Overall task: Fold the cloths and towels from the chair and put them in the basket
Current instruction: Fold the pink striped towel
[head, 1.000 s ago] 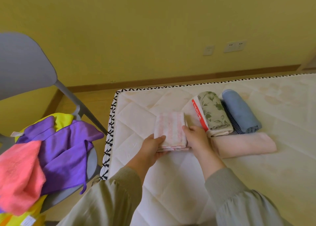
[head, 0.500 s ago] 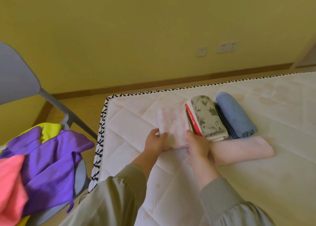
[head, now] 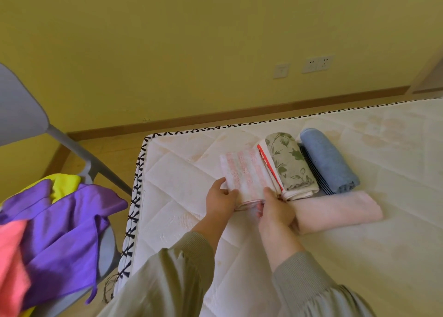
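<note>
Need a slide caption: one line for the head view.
Left hand and right hand grip a pink-striped towel beside three folded towels on the mattress; cloths lie on the chair.

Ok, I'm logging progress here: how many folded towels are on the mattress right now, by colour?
pink-striped towel, gripped by the left hand and right hand: 1
floral green towel: 1
blue towel: 1
plain pink towel: 1
Total: 4

Left grip (head: 221, 200), right grip (head: 275, 209) side by side, sleeved forearms extended forward; both pinch near edge of striped cloth (head: 244, 175).
</note>
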